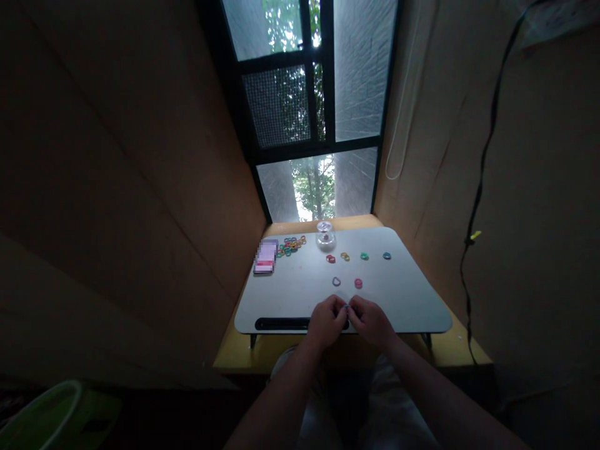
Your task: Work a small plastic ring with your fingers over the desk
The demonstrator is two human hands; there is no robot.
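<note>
Forearms (289,387) at white desk (285,300), my left hand (325,319) and right hand (372,320) pinching something tiny (347,306)

Loops (359,284) mid-desk spaced by colour, probably avoiding mix-ups

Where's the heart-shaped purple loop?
In the head view, the purple loop lies on the white tabletop, left of the pink loops and just beyond the left hand.

Daylight is entering through a black-framed glass window (329,103); plain brown walls (140,156) are flanking the window, and a white, round-cornered bench (407,306) is standing below it on a yellow wooden surface (234,351).
</note>
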